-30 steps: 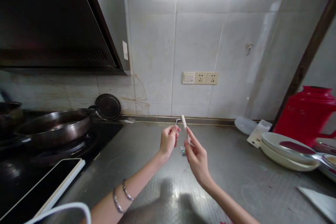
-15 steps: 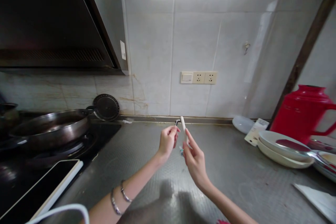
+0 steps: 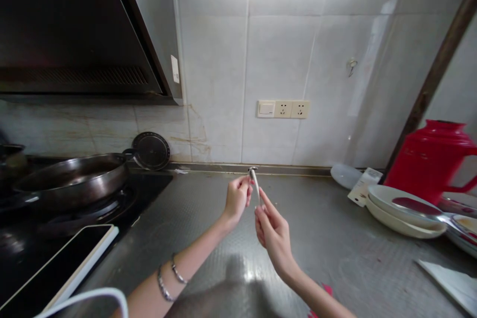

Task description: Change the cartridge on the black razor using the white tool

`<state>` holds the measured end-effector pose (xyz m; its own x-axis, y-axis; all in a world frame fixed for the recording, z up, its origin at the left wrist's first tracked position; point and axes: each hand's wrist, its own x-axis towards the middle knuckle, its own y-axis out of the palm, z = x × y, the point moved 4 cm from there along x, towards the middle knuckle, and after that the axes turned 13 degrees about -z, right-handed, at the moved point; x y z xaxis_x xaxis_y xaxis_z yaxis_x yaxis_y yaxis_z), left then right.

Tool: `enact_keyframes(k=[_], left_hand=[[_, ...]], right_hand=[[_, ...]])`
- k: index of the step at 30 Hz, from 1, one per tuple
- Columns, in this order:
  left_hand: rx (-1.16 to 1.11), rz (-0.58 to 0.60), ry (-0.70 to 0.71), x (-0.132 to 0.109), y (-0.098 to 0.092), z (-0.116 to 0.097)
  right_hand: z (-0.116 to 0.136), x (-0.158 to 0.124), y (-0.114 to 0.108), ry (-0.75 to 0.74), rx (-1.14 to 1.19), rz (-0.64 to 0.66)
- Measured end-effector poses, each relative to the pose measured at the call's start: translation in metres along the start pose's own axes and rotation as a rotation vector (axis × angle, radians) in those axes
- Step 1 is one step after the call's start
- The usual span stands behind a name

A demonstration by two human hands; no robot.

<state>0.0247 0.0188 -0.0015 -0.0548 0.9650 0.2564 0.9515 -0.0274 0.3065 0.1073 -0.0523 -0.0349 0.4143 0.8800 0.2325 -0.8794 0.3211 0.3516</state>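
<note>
Both of my hands are raised over a steel counter in front of a tiled wall. My left hand pinches the small metal end of a slim object. My right hand pinches the lower part of its thin white handle, which points up and slightly left. The two parts meet at the top, between my fingertips. I cannot make out what the object is. Two bracelets sit on my left forearm.
A dark pan rests on the stove at the left, under a range hood. A tablet with a white cable lies at the lower left. Stacked white plates and a red thermos jug stand at the right. A wall socket strip is straight ahead.
The white handle has swung left and now touches the metal end in my left hand. My right hand has shifted slightly left and down. The small item seen on the counter behind my hands no longer shows.
</note>
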Motion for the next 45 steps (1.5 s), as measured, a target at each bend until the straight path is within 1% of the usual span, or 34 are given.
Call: enact_keyframes(k=[5,10,17,22,28,34,38,40,45], left_hand=[[0.023,-0.003,-0.008,-0.001,0.0,-0.001],[0.009,-0.028,0.016,0.0,-0.002,0.002],[0.022,-0.008,-0.023,-0.002,0.001,0.005],[-0.032,-0.021,-0.005,0.0,-0.001,0.001],[-0.024,-0.008,-0.002,-0.003,0.0,-0.001],[-0.042,-0.02,0.01,-0.004,0.0,-0.003],[-0.014,-0.012,0.023,-0.006,0.002,-0.004],[-0.008,-0.004,0.028,-0.007,0.003,-0.006],[0.014,-0.018,0.048,-0.003,-0.001,-0.007]], right_hand=[[0.009,0.009,-0.001,-0.048,0.052,-0.078],[0.003,0.004,0.0,0.041,0.074,-0.041],[0.014,0.014,0.001,0.038,0.164,-0.019],[0.005,0.003,0.0,0.103,0.158,0.008],[0.017,0.004,0.002,0.075,0.212,-0.025],[0.012,-0.007,0.004,0.156,0.212,-0.005],[0.018,-0.003,0.004,0.114,0.219,-0.039],[0.018,-0.001,0.005,0.099,0.206,-0.035],[0.009,-0.006,-0.001,0.083,0.105,-0.048]])
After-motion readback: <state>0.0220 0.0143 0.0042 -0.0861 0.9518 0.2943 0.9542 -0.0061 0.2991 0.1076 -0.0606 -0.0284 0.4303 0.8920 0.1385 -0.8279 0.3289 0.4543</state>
